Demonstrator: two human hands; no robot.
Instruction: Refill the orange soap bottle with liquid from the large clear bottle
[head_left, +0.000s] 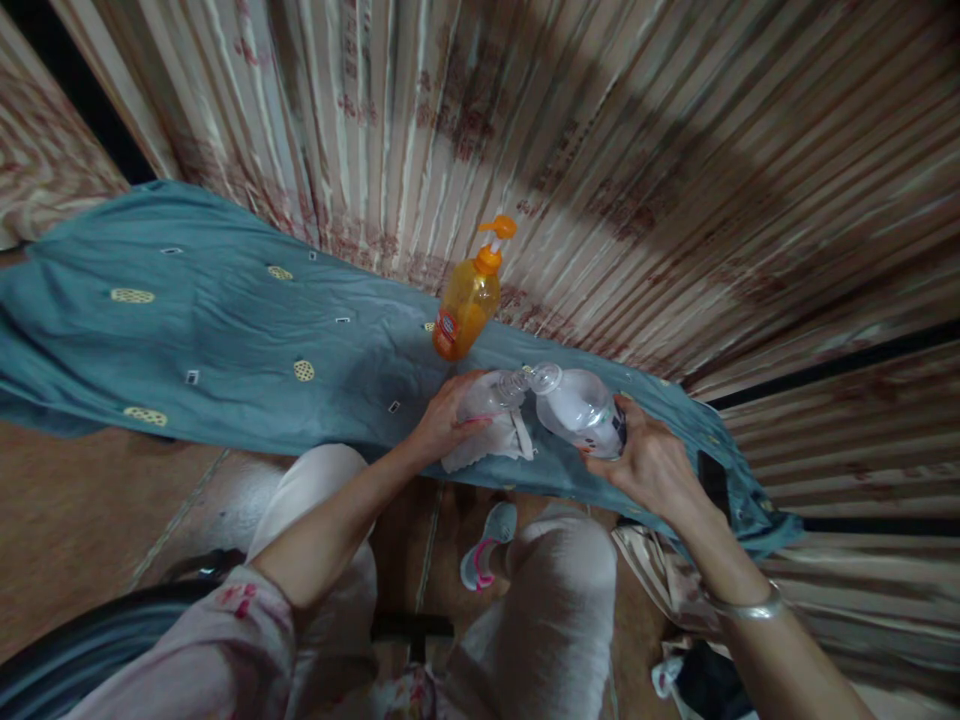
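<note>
My left hand (450, 415) is closed round a small clear bottle (484, 396), tilted with its neck to the right. My right hand (649, 450) grips a larger clear plastic bottle (576, 405) with a printed label near its base. That bottle leans left, and its mouth is close against the small bottle's neck; whether the two touch I cannot tell. Below the small bottle lies a crumpled white cloth or tissue (495, 445). Behind it stands an orange pump bottle (466, 300), partly filled with orange liquid.
The narrow table has a teal patterned cloth (240, 340). A dark phone-like object (712, 478) lies at its right end. A pleated curtain (390, 130) hangs along the back edge. My knees are close to the front edge.
</note>
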